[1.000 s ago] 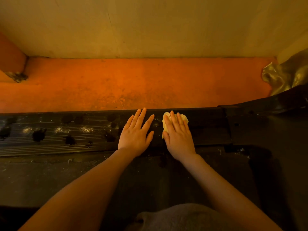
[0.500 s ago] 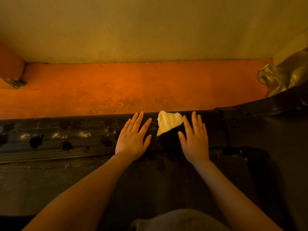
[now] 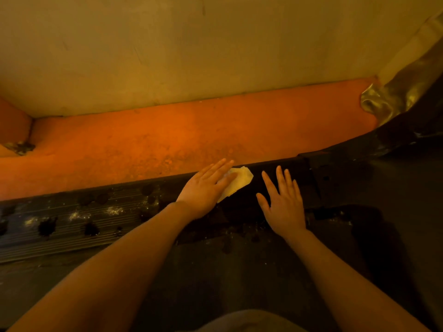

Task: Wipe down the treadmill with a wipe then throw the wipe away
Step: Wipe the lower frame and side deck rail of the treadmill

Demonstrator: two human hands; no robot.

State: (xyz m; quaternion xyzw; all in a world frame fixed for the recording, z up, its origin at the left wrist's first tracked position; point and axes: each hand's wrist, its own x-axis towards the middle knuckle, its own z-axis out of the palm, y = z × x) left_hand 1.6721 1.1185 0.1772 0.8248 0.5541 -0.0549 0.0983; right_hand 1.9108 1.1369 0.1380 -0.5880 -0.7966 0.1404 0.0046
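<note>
A pale wipe point(image 3: 241, 180) lies on the black ribbed side rail point(image 3: 72, 226) of the treadmill. My left hand point(image 3: 206, 188) lies flat on the wipe's left part with straight fingers, covering some of it. To the right of the wipe, my right hand point(image 3: 282, 204) rests flat on the rail with fingers spread, not touching the wipe. The dark treadmill belt point(image 3: 215, 279) runs below my forearms. The rail to the left carries dusty patches and dark spots.
Beyond the rail an orange floor strip point(image 3: 167, 140) runs along a beige wall point(image 3: 191, 56). A shiny crumpled sheet point(image 3: 393, 99) sits at the far right. The treadmill's black housing point(image 3: 383, 176) rises at right. Grey fabric point(image 3: 251, 322) shows at the bottom edge.
My right hand lifted off the wipe and moved right, leaving it on the rail. My left hand then slid right onto the wipe.
</note>
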